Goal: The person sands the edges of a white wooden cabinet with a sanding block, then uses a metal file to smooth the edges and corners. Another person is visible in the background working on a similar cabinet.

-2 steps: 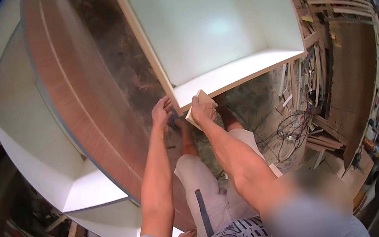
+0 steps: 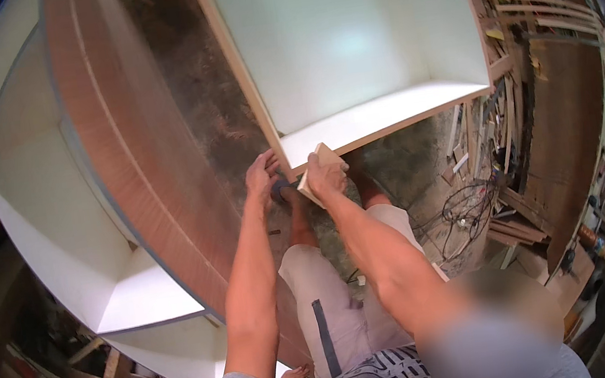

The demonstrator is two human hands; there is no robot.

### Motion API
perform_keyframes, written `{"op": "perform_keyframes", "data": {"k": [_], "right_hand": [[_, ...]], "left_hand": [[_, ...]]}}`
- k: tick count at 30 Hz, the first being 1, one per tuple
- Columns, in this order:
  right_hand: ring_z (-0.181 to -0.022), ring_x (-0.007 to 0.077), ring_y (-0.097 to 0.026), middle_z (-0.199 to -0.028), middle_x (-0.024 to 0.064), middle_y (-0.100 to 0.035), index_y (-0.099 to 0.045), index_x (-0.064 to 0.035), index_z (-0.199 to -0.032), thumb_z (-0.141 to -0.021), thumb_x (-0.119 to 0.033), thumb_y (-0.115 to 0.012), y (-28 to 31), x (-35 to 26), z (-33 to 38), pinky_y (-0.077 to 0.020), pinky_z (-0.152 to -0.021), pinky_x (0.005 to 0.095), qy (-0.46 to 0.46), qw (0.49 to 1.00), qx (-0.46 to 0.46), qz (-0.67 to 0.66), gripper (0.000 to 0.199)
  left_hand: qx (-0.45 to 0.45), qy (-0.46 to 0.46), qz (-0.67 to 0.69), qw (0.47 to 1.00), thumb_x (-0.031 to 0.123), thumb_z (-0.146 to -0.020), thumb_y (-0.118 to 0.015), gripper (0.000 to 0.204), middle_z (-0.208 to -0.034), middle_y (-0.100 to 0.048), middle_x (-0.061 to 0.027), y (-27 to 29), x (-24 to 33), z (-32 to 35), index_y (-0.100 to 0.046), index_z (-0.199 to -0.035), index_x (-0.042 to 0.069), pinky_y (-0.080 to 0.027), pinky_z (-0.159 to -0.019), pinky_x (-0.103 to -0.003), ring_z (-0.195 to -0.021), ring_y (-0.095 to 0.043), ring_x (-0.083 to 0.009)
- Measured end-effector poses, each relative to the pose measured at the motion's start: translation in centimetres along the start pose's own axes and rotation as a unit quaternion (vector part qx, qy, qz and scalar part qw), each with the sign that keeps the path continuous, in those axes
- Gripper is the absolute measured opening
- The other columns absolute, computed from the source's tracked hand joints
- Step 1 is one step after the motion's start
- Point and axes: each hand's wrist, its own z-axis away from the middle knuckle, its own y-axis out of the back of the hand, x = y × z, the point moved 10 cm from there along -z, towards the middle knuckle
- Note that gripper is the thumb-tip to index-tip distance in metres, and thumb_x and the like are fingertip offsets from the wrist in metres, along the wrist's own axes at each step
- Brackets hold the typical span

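Observation:
Directly ahead lies a large open cabinet box (image 2: 378, 122) with a pale inside and a thin wooden front edge. My right hand (image 2: 327, 175) is closed on a short, light wood block (image 2: 329, 156), held against the cabinet's near edge beside its left corner. My left hand (image 2: 262, 174) is at the outer left side of that same corner, its fingers stretched out along the panel. Whether its fingertips press on the cabinet cannot be made out. The left hand holds nothing that shows, and the right palm hides part of the block.
On the left stands another white-lined cabinet (image 2: 148, 292) with a reddish-brown wood panel (image 2: 155, 186). Tangled black cables (image 2: 461, 215) lie on the floor to the right. Beyond are wood offcuts (image 2: 515, 215), thin strips (image 2: 540, 10) and a big brown board (image 2: 566, 129).
The cabinets have shifted slightly to the right in the picture. My left hand has moved slightly right with the cabinet corner, and my right hand keeps its hold on the wood block.

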Motion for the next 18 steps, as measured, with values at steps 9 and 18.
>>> {"op": "perform_keyframes", "data": {"k": [9,18], "right_hand": [[-0.093,0.0411,-0.064,-0.113,0.0261,-0.052,-0.014,0.0045,-0.155,-0.077,-0.053,-0.073,0.1,-3.1,4.6,-0.056,-0.074,0.046,0.49,0.808,-0.004,0.328,0.114],[-0.088,0.0344,-0.062,-0.107,0.0197,-0.052,-0.016,0.0046,-0.155,-0.074,-0.05,-0.077,-2.4,-4.7,4.4,-0.0574,-0.07,0.0397,0.576,0.732,-0.01,0.364,0.115]], "left_hand": [[0.083,-0.125,-0.124,0.981,0.024,-0.096,-0.064,0.032,-0.097,-0.073,-0.0067,1.6,-3.7,0.7,-0.069,-0.114,-0.002,-0.05,-0.087,-0.028,-0.089,-0.068,-0.0162],[0.168,-0.185,0.103,0.963,0.011,-0.092,-0.071,0.021,-0.097,-0.07,-0.0028,0.8,-7.7,2.7,-0.07,-0.107,-0.003,-0.051,-0.079,-0.023,-0.085,-0.062,-0.0078]]}}
